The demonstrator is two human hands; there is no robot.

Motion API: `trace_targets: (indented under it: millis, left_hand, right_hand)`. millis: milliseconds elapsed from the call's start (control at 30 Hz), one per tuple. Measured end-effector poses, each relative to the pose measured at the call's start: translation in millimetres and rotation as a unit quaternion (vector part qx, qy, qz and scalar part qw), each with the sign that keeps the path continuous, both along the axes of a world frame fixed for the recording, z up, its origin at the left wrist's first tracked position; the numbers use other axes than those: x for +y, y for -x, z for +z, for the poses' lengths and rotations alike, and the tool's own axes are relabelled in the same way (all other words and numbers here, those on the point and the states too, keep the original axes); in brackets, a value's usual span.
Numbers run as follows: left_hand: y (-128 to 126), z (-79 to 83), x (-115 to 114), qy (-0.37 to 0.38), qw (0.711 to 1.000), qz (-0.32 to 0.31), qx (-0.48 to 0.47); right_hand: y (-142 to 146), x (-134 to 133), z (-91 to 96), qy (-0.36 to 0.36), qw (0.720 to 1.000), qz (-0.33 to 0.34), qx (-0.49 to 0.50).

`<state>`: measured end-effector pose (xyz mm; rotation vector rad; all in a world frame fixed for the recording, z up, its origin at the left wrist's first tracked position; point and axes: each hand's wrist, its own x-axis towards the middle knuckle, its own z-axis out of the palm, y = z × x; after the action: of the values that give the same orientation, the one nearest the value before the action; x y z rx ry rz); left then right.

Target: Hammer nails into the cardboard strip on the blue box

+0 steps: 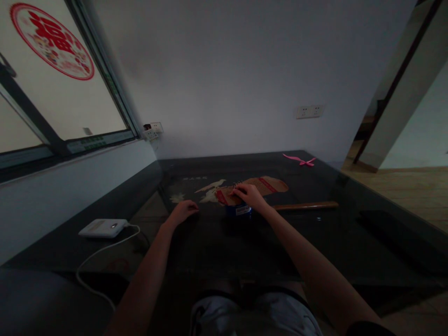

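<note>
A long tan insole-shaped piece (270,185) with red bands lies across the middle of the dark table. Its left end extends over a small blue box (240,210) with a white label. My right hand (249,195) is over that left end, just above the box, its fingers pinched together. Whatever is between those fingertips is too small and dark to make out. Several tiny dark marks show beside the fingers. To the left, my left hand (185,211) rests on the tabletop with fingers curled in, apart from the box, and nothing shows in it.
A wooden stick (306,206) lies right of the box. Farther back is a pink ribbon (304,161). A white power bank (105,227) with a white cable (91,259) sits at left. A dark flat object (399,238) lies at right. Behind the table (210,247) rises a wall.
</note>
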<state>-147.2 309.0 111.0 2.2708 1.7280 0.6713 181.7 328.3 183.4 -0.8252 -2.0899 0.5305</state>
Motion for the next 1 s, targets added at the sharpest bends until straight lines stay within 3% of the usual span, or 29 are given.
trace_targets:
  millis: [467,667,867,1000]
  left_hand:
    - [3,4.5,0,0.02,0.998,0.055,0.035]
    - [4,1.6,1,0.029,0.999,0.037,0.02]
    - [8,-2.0,2,0.025,0.999,0.029,0.009]
    - [10,-5.1,2,0.029,0.999,0.03,-0.017]
  right_hand:
    - [0,-2,0.3,-0.009,1.0,0.002,0.009]
    - [-1,-4,4.0,-0.022,0.999,-0.006,-0.023]
    - [7,-20,11.5,-0.138,0.984,-0.062,-0.09]
    - [36,-52,11.9,-0.2,0.972,0.031,-0.121]
